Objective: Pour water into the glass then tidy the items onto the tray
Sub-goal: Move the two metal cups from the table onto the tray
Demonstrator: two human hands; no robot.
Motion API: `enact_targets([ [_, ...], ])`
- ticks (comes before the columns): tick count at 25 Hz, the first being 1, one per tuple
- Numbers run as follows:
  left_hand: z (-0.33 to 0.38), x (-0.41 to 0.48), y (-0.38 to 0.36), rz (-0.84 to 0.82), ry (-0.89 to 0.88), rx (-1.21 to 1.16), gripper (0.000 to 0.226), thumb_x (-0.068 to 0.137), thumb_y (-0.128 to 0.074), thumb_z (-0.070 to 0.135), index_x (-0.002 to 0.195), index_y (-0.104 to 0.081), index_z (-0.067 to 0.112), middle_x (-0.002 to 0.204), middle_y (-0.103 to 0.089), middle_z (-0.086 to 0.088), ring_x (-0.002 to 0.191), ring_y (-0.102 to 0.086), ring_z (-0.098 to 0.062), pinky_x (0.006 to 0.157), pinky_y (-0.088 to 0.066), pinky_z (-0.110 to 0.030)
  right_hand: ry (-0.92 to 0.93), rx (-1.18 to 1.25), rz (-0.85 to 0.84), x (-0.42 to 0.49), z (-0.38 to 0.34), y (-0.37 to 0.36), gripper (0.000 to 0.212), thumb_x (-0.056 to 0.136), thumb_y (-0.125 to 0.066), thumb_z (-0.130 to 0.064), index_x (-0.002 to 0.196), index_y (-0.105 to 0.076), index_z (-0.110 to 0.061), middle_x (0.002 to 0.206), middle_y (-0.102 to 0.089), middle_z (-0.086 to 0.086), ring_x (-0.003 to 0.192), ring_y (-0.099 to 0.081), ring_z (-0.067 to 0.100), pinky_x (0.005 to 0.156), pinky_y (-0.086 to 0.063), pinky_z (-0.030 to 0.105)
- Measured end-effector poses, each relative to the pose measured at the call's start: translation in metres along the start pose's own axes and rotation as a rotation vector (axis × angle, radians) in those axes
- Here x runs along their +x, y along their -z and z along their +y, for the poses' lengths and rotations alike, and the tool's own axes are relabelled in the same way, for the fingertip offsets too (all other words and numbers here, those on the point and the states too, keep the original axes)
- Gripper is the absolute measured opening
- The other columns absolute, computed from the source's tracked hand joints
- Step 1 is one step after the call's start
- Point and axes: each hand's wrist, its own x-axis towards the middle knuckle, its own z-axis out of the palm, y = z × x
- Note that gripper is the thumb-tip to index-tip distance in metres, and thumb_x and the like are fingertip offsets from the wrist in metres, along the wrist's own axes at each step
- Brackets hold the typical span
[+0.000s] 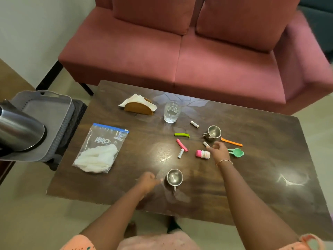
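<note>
Scanning largest first (observer 1): red sofa (198,60) behind, dark wood table (252,159) in front. Grey tray (45,112) sits off the table's left end on a black stool, with a steel jug (19,130) lying on it.

Observer 2: Then the zip bag (100,148) at table left, the napkin holder (138,107) at the far edge, and the glass (171,112) upright just beside it. Water level: cannot tell through the pattern.

Observer 1: 2 steel cups, 1 near (174,177), 1 far (213,132). Hands?

Observer 2: Left hand (147,181) is loosely curled, grasping nothing, 1 fingertip near the near cup. Right hand (219,153) reaches with fingers spread over a small white tube (205,143). Cannot tell whether it has it pinched.

Observer 1: My read: tidying, small pieces in hand. The tube is round, so pinch across its middle or it may roll toward the far cup.

Observer 2: The pink-capped bottle (203,154) lies just beside the wrist, easy to knock. The green squeezer (236,152) and orange clip (231,142) are close too. Better to gather several per trip, since the tray stands well apart.
</note>
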Motion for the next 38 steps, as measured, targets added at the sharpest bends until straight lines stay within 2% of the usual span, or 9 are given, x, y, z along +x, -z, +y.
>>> enact_targets([
  [2, -0.007, 0.014, -0.02, -0.008, 0.099, -0.023, 0.028, 0.083, -0.067, 0.028, 0.082, -0.042, 0.016, 0.081, -0.044, 0.002, 0.071, -0.04, -0.01, 0.055, -0.03, -0.023, -0.267, 0.508, -0.09, 0.022, 0.0, -0.012, 0.041, 0.091, -0.049, -0.004, 0.13, -0.041, 0.002, 0.137, -0.045, 0.025, 0.113, -0.051, 0.026, 0.085, -0.046, 0.026],
  [4, -0.011, 0.021, -0.034, -0.011, 0.185, -0.057, 0.024, 0.084, -0.066, 0.026, 0.08, -0.044, 0.017, 0.08, -0.044, 0.002, 0.071, -0.042, -0.01, 0.057, -0.033, -0.024, -0.447, 0.829, -0.151, 0.039, 0.001, -0.023, 0.04, 0.094, -0.04, 0.0, 0.134, -0.037, 0.0, 0.139, -0.042, 0.025, 0.125, -0.046, 0.03, 0.104, -0.04, 0.034],
  [8, -0.015, 0.031, -0.068, -0.055, 0.359, -0.145, 0.033, 0.091, -0.056, 0.028, 0.119, -0.047, 0.012, 0.117, -0.048, -0.009, 0.108, -0.047, -0.023, 0.08, -0.041, -0.034, -0.587, 1.022, -0.163, 0.078, 0.008, -0.038, 0.041, 0.095, -0.03, 0.005, 0.136, -0.032, -0.001, 0.142, -0.037, 0.025, 0.13, -0.04, 0.033, 0.112, -0.031, 0.039],
  [14, -0.025, 0.038, -0.107, -0.178, 0.478, -0.366, 0.043, 0.09, -0.058, 0.025, 0.13, -0.041, 0.02, 0.123, -0.052, -0.014, 0.113, -0.05, -0.024, 0.079, -0.05, -0.036, -0.642, 1.204, -0.165, 0.121, 0.01, -0.053, 0.046, 0.095, -0.03, 0.008, 0.137, -0.032, -0.008, 0.144, -0.032, 0.023, 0.134, -0.035, 0.031, 0.113, -0.029, 0.039],
  [17, -0.027, 0.042, -0.117, -0.205, 0.5, -0.497, 0.038, 0.092, -0.055, 0.025, 0.128, -0.043, 0.022, 0.117, -0.056, -0.011, 0.109, -0.053, -0.023, 0.07, -0.051, -0.033, -0.678, 1.251, -0.202, 0.134, 0.009, -0.063, 0.02, 0.098, -0.034, -0.004, 0.107, -0.052, 0.001, 0.146, -0.031, 0.021, 0.135, -0.033, 0.031, 0.111, -0.03, 0.039],
  [22, -0.019, 0.049, -0.127, 0.008, 0.492, -0.601, 0.028, 0.092, -0.056, 0.026, 0.115, -0.041, 0.021, 0.103, -0.062, -0.009, 0.096, -0.06, -0.02, 0.067, -0.053, -0.033, -0.676, 1.355, -0.211, 0.145, 0.013, -0.063, 0.009, 0.092, -0.051, -0.015, 0.096, -0.056, -0.008, 0.144, -0.032, 0.019, 0.135, -0.033, 0.029, 0.107, -0.034, 0.04],
  [27, -0.004, 0.051, -0.129, 0.103, 0.449, -0.683, 0.012, 0.095, -0.05, 0.023, 0.098, -0.056, 0.013, 0.102, -0.064, -0.009, 0.096, -0.06, -0.021, 0.067, -0.052, -0.029, -0.62, 1.168, -0.134, 0.146, 0.021, -0.052, 0.028, 0.099, -0.032, -0.014, 0.081, -0.052, -0.012, 0.142, -0.039, 0.02, 0.131, -0.041, 0.027, 0.109, -0.035, 0.037],
  [32, 0.013, 0.05, -0.117, 0.237, 0.388, -0.728, 0.022, 0.095, -0.05, 0.016, 0.077, -0.062, 0.011, 0.079, -0.066, -0.009, 0.071, -0.06, -0.016, 0.064, -0.05, -0.026, -0.535, 1.056, -0.135, 0.136, 0.022, -0.028, 0.028, 0.098, -0.034, -0.01, 0.077, -0.052, -0.008, 0.134, -0.049, 0.02, 0.124, -0.049, 0.028, 0.103, -0.041, 0.037],
  [38, 0.023, 0.036, -0.077, 0.279, 0.3, -0.742, 0.023, 0.095, -0.05, 0.014, 0.077, -0.064, 0.007, 0.074, -0.066, -0.012, 0.065, -0.06, -0.017, 0.063, -0.05, -0.025, -0.379, 0.948, -0.209, 0.097, 0.017, -0.013, 0.028, 0.099, -0.031, -0.007, 0.079, -0.051, -0.009, 0.085, -0.056, 0.007, 0.081, -0.058, 0.016, 0.105, -0.039, 0.037],
])
